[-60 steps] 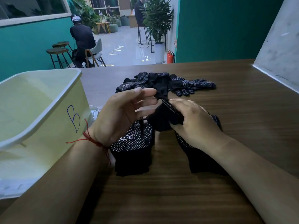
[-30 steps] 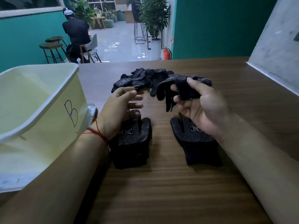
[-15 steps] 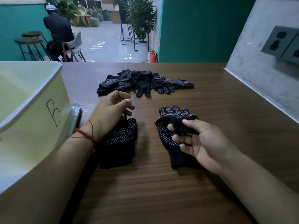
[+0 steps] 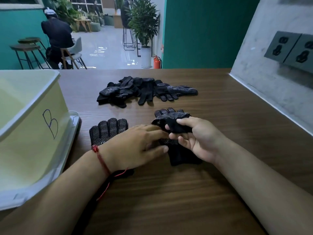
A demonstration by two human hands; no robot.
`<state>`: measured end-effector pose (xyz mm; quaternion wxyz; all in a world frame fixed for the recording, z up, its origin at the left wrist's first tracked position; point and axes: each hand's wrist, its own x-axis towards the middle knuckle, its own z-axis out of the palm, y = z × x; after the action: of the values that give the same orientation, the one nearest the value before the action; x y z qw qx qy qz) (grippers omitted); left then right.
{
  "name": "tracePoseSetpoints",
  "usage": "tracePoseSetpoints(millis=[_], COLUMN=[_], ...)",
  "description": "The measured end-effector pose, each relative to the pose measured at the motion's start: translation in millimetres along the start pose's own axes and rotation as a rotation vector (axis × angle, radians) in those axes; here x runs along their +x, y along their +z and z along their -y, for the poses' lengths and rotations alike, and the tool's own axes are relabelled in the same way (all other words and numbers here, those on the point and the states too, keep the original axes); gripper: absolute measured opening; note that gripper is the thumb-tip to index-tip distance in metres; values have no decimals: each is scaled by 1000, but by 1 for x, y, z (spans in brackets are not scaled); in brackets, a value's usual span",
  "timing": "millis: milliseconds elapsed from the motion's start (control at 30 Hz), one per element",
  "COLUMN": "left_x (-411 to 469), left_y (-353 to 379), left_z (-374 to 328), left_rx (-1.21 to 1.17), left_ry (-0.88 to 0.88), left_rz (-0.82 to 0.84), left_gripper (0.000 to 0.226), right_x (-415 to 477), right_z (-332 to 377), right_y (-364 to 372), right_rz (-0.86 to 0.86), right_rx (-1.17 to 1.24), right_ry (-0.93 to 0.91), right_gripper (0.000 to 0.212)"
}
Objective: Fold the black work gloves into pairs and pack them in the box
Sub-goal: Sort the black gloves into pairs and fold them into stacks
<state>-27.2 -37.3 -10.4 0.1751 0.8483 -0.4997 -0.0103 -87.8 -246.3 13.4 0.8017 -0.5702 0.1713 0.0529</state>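
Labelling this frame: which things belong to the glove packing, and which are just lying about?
Job: black dotted glove pinched by the right hand; second black dotted glove lying flat; heap of black gloves; pale yellow plastic box marked B.
Lying about: grey wall sockets; red fire extinguisher; potted green plant.

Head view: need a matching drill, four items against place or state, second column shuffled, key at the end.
1. glove pile
2. near left glove
3. near right glove
4. box

A. pinched by the right hand
B. left side, marked B
C. far middle of the table, untouched
D. lying flat, left hand over its cuff

Pairs: 1-C, 2-D, 3-A, 4-B
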Motion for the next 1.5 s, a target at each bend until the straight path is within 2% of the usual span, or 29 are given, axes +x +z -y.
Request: tracePoseSetpoints(millis=[67, 133, 333, 533, 633, 733, 767, 900, 967, 1033, 1200, 1333, 1500], left_x=[-2, -2, -1, -3, -4, -4, -4, -3, -2, -2, -2, -2, -3], left_y=[6, 8, 7, 7, 5, 3, 3, 3, 0, -2, -1, -2, -2], left_z=[6, 10, 8, 5, 4, 2, 1, 3, 4, 6, 4, 6, 7], left_rx=[27, 2, -7, 21, 53, 84, 91, 110, 92, 66, 38, 70, 94], left_ry=[-44, -71, -62, -80, -76, -106, -114, -101, -74, -51, -2, 24, 13], left_rz=[69, 87, 69, 76, 68, 77, 80, 62, 9, -41, -28, -11, 6], left_gripper=[55, 59, 58, 60, 58, 59, 59, 58, 49, 38, 38, 39, 43], right_x=[0, -7, -36, -50, -52, -50, -49, -32, -20, -12, -18, -19, -15], right_z=[3, 4, -17, -13, -14, -17, -17, -18, -17, -17, -30, -34, -36], right_y=[1, -2, -19, -30, -38, -53, -53, -33, -23, -17, -25, -32, -30], right_rz=[-53, -83, -27, -71, -184, -421, -463, -267, -144, -85, -112, -153, -250], right_rx=[23, 13, -24, -170, -448, -1152, -1274, -1239, -1306, -1378, -1401, -1383, -1316], right_ry=[-62, -107, 62, 85, -17, -357, -460, -711, -745, -734, -741, -771, -943], right_gripper=[33, 30, 26, 23, 28, 51, 51, 17, 14, 21, 31, 19, 13])
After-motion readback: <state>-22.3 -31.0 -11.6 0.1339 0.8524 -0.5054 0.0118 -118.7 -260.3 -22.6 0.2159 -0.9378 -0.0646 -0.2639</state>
